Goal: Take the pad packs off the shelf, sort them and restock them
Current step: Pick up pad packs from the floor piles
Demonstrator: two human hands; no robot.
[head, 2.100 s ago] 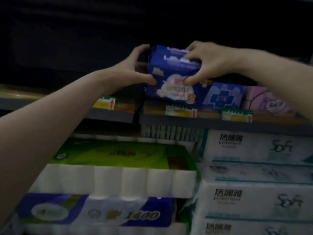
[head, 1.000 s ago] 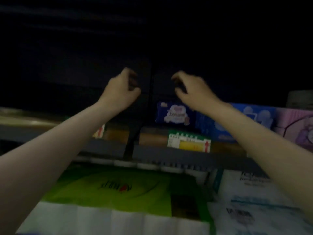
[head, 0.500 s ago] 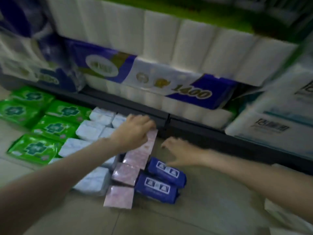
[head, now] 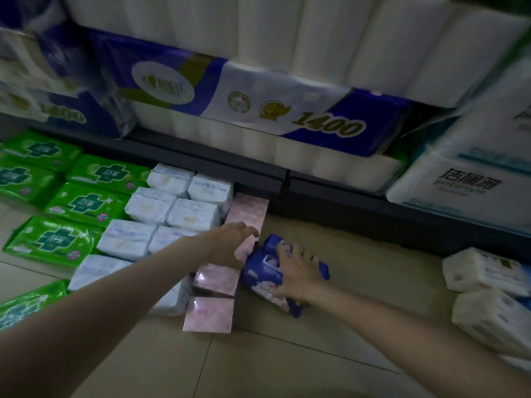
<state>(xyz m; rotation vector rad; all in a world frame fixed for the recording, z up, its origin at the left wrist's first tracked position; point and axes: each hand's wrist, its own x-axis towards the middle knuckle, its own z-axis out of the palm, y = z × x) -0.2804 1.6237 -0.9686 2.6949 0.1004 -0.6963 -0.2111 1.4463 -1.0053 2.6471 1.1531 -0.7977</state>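
Pad packs lie sorted in columns on the floor: green packs (head: pixel 70 202) at the left, white packs (head: pixel 161 209) beside them, then a column of pink packs (head: pixel 214 311). To the right of the pink column lie blue packs (head: pixel 263 268). My right hand (head: pixel 296 272) grips the blue packs from above, fingers curled over them. My left hand (head: pixel 232 244) rests on the pink column just left of the blue packs, fingers loosely bent, its thumb side next to the blue wrapper.
Above the floor runs the dark bottom shelf edge (head: pixel 258 173). It carries big toilet-roll bundles (head: pixel 258 110) and white tissue bundles (head: pixel 465 179). Two white roll packs (head: pixel 485 300) sit on the floor at the right. Tiled floor (head: pixel 287 363) lies open near me.
The view dropped from the upper shelf to the floor. My right hand, open beside the blue packs half a second ago, now grips them. My left hand slid down the pink column.
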